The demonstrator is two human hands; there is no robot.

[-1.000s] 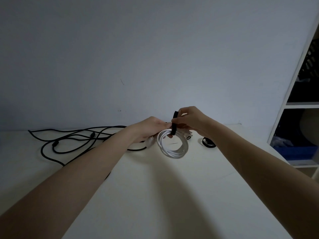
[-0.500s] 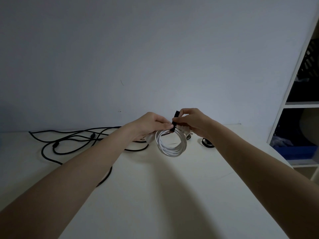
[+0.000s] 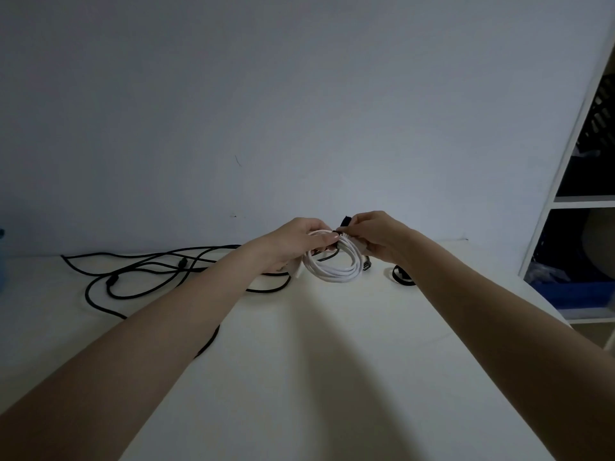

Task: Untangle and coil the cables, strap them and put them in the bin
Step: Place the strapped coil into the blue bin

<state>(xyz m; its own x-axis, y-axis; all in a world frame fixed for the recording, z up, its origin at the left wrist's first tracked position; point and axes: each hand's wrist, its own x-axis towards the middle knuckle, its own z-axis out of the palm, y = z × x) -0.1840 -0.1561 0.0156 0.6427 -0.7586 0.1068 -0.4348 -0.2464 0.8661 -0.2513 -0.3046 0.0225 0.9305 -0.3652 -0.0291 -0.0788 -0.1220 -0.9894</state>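
A coiled white cable [image 3: 336, 270] hangs a little above the white table [image 3: 299, 361], held at its top. My left hand [image 3: 299, 242] grips the upper left of the coil. My right hand [image 3: 372, 236] pinches a black strap [image 3: 344, 222] that wraps the top of the coil, its free end sticking up between my fingers. A loose black cable [image 3: 143, 271] sprawls in loops on the table to the left, partly hidden behind my left forearm.
A second black strap [image 3: 401, 275], rolled in a ring, lies on the table right of the coil. A white shelf unit [image 3: 562, 201] stands at the right with a blue bin [image 3: 575, 292] on its lower shelf. A plain wall backs the table.
The coil has tilted flatter and dropped slightly. My hands have closed in on its top, and less of the strap's free end shows above my right fingers.
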